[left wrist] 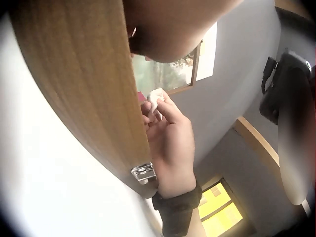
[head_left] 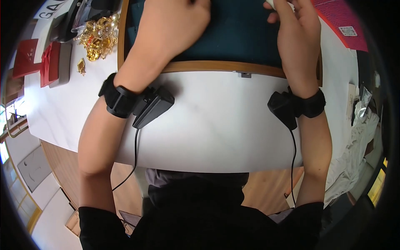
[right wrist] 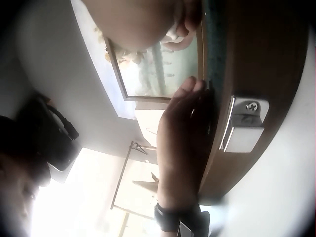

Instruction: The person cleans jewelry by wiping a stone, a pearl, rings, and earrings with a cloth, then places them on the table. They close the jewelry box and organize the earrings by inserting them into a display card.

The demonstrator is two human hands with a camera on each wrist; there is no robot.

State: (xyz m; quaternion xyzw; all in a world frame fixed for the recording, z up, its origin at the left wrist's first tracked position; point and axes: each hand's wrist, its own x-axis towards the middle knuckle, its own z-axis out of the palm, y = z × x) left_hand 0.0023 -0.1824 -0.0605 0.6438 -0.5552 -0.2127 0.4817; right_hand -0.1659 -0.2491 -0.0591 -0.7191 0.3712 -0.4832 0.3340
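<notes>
A wooden-framed case (head_left: pixel 225 66) with a dark teal lining lies on the white table, its small metal latch (right wrist: pixel 247 126) on the near edge. My left hand (head_left: pixel 177 27) is over the left part of the case; its fingertips run out of the head view. In the right wrist view the left hand (right wrist: pixel 177 133) reaches down past the frame, and I cannot tell whether it holds something. At the case's right side my right hand (head_left: pixel 299 39) pinches a crumpled white piece (left wrist: pixel 154 99), like tissue or cloth, between thumb and fingers.
Left of the case lie a heap of gold jewellery (head_left: pixel 98 39) and a single gold piece (head_left: pixel 81 66). Red boxes (head_left: pixel 50 62) stand farther left. A pink printed sheet (head_left: pixel 341 25) lies right of the case. Crumpled white sheeting (head_left: pixel 354 146) hangs at the right.
</notes>
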